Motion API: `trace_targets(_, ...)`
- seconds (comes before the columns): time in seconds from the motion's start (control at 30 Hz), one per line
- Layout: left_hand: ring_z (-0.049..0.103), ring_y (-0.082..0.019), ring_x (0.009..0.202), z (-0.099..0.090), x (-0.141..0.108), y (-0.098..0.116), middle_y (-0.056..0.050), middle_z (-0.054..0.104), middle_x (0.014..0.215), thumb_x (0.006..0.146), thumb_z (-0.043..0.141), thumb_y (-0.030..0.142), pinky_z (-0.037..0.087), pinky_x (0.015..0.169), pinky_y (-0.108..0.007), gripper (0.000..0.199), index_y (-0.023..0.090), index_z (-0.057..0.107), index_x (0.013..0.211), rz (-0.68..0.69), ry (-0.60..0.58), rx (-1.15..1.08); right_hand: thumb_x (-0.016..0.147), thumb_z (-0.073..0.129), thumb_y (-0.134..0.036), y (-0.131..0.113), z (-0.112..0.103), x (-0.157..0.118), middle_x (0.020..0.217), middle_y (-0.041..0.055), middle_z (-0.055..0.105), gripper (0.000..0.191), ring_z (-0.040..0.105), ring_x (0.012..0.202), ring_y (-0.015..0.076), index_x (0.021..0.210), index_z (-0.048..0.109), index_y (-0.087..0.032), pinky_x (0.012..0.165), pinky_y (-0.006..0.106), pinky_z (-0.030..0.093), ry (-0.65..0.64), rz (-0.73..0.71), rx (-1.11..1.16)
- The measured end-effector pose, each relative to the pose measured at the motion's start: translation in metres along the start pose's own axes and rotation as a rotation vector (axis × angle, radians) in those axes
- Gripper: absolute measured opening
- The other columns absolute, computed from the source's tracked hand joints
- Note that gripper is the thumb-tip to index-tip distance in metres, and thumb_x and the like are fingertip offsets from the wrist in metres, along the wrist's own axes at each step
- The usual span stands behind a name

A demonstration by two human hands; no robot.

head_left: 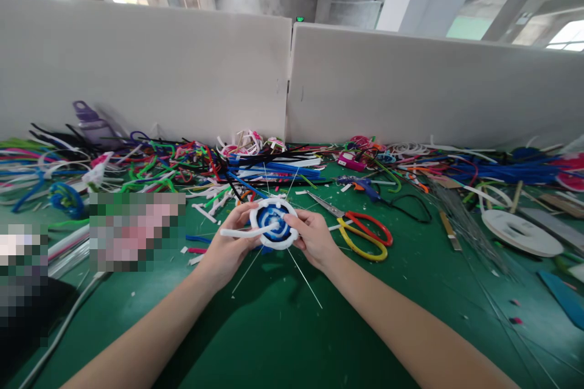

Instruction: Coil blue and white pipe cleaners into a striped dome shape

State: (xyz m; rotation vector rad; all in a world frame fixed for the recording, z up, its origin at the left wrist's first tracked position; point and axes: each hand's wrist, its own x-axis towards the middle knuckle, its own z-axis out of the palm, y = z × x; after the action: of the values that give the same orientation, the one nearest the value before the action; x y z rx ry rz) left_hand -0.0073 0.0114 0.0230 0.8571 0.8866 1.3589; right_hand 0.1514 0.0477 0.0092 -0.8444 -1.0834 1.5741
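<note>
Between my hands is a round pipe-cleaner piece (272, 249) with a white fuzzy rim and a blue-and-white middle. Thin straight wires stick out from it on several sides. My left hand (230, 242) grips its left edge, fingers closed. A loose white pipe-cleaner end (235, 233) crosses over that hand. From the right, my right hand (314, 236) pinches the rim, its thumb lying over the front. Fingertips behind the piece are hidden. Just right of my right hand, scissors (364, 232) with one red and one yellow handle lie on the green table.
Heaps of coloured pipe cleaners (182, 164) line the back beneath a pale partition (387, 85). At left stands a purple bottle (93, 124). A glue gun (362, 187), a white spool (522, 233) and thin wires (465, 225) lie to the right. A cable (68, 322) runs along the left.
</note>
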Motion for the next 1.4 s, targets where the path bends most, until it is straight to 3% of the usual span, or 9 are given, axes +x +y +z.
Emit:
trace_targets(0.17, 0.065, -0.013, 0.075, -0.003, 0.000, -0.001, -0.004, 0.064, 0.111, 0.059, 0.075, 0.009, 0.052, 0.059, -0.018, 0.046, 0.025, 0.063, 0.100, 0.012, -0.026, 0.020, 0.066, 0.071, -0.038, 0.001, 0.000, 0.000, 0.042, -0.0066, 0.045, 0.027, 0.030, 0.031, 0.0014, 0.069, 0.066, -0.012, 0.029, 0.017, 0.018, 0.014, -0.019, -0.006)
trace_targets(0.33, 0.064, -0.023, 0.094, -0.005, 0.002, 0.006, -0.005, 0.058, 0.125, 0.060, 0.072, 0.008, 0.055, 0.074, -0.032, 0.079, 0.036, 0.046, 0.129, -0.066, -0.146, -0.075, 0.064, 0.073, -0.036, -0.005, -0.007, 0.002, 0.044, -0.0056, 0.047, 0.027, 0.031, 0.033, 0.0021, 0.074, 0.068, -0.011, 0.030, 0.017, 0.020, 0.031, -0.054, -0.035)
trace_targets(0.47, 0.066, -0.020, 0.085, -0.010, 0.010, 0.004, -0.007, 0.063, 0.116, 0.066, 0.064, 0.011, 0.054, 0.068, -0.029, 0.059, 0.025, 0.055, 0.122, -0.123, -0.076, -0.112, 0.063, 0.073, -0.036, -0.007, -0.009, 0.002, 0.045, -0.0059, 0.048, 0.028, 0.031, 0.034, 0.0023, 0.076, 0.068, -0.012, 0.031, 0.017, 0.020, -0.012, -0.018, -0.055)
trace_targets(0.57, 0.064, -0.019, 0.085, -0.014, 0.014, 0.000, -0.007, 0.066, 0.110, 0.075, 0.061, 0.024, 0.054, 0.067, -0.027, 0.041, 0.020, 0.061, 0.116, -0.145, -0.032, -0.131, 0.062, 0.073, -0.037, -0.005, -0.007, -0.001, 0.047, -0.0057, 0.048, 0.027, 0.034, 0.035, 0.0026, 0.073, 0.067, -0.013, 0.031, 0.016, 0.021, -0.119, 0.080, -0.101)
trace_targets(0.7, 0.064, -0.018, 0.081, -0.017, 0.012, -0.001, -0.007, 0.068, 0.104, 0.077, 0.063, 0.029, 0.053, 0.069, -0.026, 0.030, 0.019, 0.066, 0.106, -0.113, -0.082, -0.103, 0.065, 0.071, -0.038, -0.001, -0.005, -0.004, 0.042, -0.0073, 0.044, 0.027, 0.032, 0.033, 0.0025, 0.072, 0.066, -0.013, 0.031, 0.016, 0.020, -0.244, 0.139, -0.159)
trace_targets(0.87, 0.065, -0.017, 0.075, -0.016, 0.010, -0.002, -0.004, 0.069, 0.097, 0.075, 0.067, 0.027, 0.053, 0.067, -0.028, 0.016, 0.019, 0.068, 0.088, -0.123, -0.081, -0.136, 0.068, 0.069, -0.039, 0.004, -0.005, -0.004, 0.044, -0.0068, 0.046, 0.026, 0.034, 0.035, 0.0032, 0.075, 0.067, -0.013, 0.033, 0.016, 0.024, -0.235, 0.097, -0.166)
trace_targets(1.2, 0.064, -0.014, 0.075, -0.015, 0.012, -0.006, 0.000, 0.068, 0.098, 0.073, 0.070, 0.021, 0.054, 0.066, -0.027, 0.010, 0.020, 0.066, 0.082, -0.084, -0.027, -0.179, 0.068, 0.069, -0.038, 0.003, -0.002, -0.004, 0.043, -0.0080, 0.043, 0.028, 0.031, 0.033, 0.0022, 0.079, 0.068, -0.012, 0.033, 0.016, 0.020, -0.186, 0.080, -0.132)
trace_targets(1.4, 0.064, -0.018, 0.085, -0.011, 0.009, 0.000, -0.005, 0.068, 0.103, 0.078, 0.062, 0.033, 0.053, 0.070, -0.026, 0.034, 0.020, 0.064, 0.109, -0.206, 0.005, -0.165, 0.068, 0.069, -0.038, -0.001, -0.008, 0.000, 0.046, -0.0065, 0.047, 0.029, 0.034, 0.035, 0.0025, 0.080, 0.068, -0.012, 0.033, 0.016, 0.023, -0.131, 0.069, -0.159)
